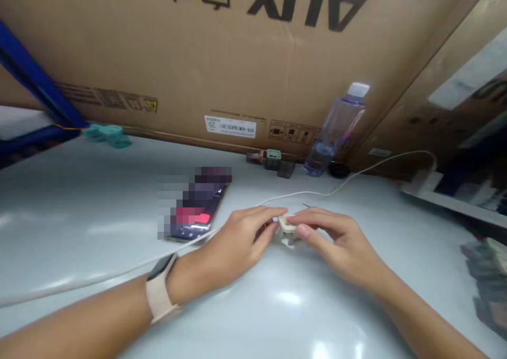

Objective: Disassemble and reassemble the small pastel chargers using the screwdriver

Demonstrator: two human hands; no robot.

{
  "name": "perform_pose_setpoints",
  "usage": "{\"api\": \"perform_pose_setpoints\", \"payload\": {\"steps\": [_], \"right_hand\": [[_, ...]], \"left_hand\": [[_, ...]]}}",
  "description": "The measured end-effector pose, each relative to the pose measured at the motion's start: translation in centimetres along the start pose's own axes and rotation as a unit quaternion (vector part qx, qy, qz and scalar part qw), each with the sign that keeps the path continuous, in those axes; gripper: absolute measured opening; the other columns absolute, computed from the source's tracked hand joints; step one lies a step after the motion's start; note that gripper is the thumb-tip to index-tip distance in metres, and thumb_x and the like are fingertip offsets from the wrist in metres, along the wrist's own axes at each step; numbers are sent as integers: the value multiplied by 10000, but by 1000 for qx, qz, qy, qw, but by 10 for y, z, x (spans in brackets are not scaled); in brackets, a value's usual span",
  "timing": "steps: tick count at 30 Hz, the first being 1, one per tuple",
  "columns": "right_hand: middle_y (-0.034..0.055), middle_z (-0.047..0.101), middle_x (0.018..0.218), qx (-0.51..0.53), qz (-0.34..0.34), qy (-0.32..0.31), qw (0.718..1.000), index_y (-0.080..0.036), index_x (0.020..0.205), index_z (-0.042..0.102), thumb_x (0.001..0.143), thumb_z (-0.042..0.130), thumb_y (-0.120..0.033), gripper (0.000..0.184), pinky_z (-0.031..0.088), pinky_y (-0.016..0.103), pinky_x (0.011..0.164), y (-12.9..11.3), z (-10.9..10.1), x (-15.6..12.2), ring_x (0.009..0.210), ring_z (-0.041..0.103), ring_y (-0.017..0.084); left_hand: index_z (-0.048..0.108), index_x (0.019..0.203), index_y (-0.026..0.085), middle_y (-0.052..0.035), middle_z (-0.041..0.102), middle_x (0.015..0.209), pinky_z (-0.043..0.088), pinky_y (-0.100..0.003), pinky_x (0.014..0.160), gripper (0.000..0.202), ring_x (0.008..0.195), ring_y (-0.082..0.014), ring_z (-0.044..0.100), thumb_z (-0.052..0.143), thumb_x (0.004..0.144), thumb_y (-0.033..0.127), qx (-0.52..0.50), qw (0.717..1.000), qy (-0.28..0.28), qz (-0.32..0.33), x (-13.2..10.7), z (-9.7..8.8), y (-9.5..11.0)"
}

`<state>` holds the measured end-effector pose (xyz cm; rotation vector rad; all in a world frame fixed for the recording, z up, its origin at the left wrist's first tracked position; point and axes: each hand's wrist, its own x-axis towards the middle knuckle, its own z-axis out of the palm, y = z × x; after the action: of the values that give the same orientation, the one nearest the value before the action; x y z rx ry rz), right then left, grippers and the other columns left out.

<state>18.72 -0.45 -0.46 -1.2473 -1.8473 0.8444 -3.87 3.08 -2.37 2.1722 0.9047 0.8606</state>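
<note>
The carton shows "AUX" upside down; its label, "KFR" and "25".

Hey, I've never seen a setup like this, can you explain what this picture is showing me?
There's no machine here: a person works with bare hands. The single picture comes from a camera worn on their head, looking forward and down. The right hand pinches a small off-white part; the left hand is right beside it, but blur hides whether it grips too. On the glossy table lie a smartphone with a pixelated screen and a white cable. Behind stand a plastic bottle and a large AUX cardboard box.
</note>
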Motion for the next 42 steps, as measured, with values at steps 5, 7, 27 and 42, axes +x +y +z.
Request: {"api": "perform_pose_setpoints", "payload": {"steps": [5, 7, 27, 42], "right_hand": [[75, 869, 1007, 18, 21, 41, 999, -277, 992, 890, 953, 760, -457, 226, 660, 400, 809, -5, -9, 4, 908, 807, 270], [59, 860, 904, 9, 15, 85, 996, -283, 973, 890, 953, 745, -500, 262, 663, 403, 789, -6, -18, 13, 852, 801, 264], [89, 716, 1327, -235, 4, 84, 968, -195, 1290, 709, 1076, 642, -404, 306, 626, 453, 971, 59, -31, 132, 1129, 722, 244], [105, 703, 1357, -316, -17, 79, 945, -202, 1332, 685, 1052, 685, -392, 338, 630, 463, 966, 75, -36, 140, 1130, 720, 241]], "left_hand": [[675, 1438, 189, -115, 791, 1292, 591, -427, 1084, 404, 1129, -264, 759, 516, 1082, 292, 19, 999, -7, -39, -1, -2, 4], [660, 1441, 180, -107, 808, 1172, 617, -407, 997, 407, 975, -243, 768, 513, 1073, 274, 23, 999, -7, -48, -1, -3, 5], [727, 1199, 169, -108, 803, 1141, 597, -430, 1042, 288, 1037, -272, 763, 518, 1003, 134, 21, 998, -48, -20, -2, -6, 0], [725, 1130, 184, -72, 792, 1108, 596, -358, 1006, 246, 1017, -222, 749, 536, 996, 102, 34, 999, -38, -6, -3, -4, -1]]}}
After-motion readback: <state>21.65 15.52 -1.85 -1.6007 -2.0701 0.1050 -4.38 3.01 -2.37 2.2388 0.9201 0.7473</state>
